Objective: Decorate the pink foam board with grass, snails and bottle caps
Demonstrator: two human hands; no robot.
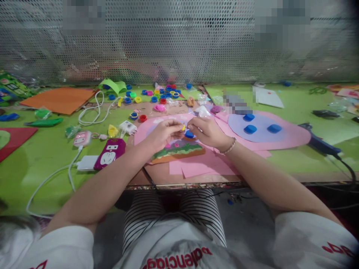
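Observation:
My left hand (166,135) pinches a small yellow piece (183,127) between thumb and fingertips. Close beside it, my right hand (206,130) has its fingers bent and pressed together; what they hold, if anything, is hidden. Both hands are over a pink-edged paper picture (168,154) with wavy green and orange layers and small pink flowers. A blue bottle cap (189,134) shows between the hands, above the picture; whether it is touched by a finger I cannot tell. Pink paper sheets (202,166) lie partly under the picture.
Right: three blue caps (250,129) on a lilac oval over pink paper (294,140), and a dark blue corded tool (325,145). Left: a purple socket block (110,154), white charger (86,163) and cable. Behind are several coloured caps (154,99), orange paper (58,100) and a perforated metal panel (157,45).

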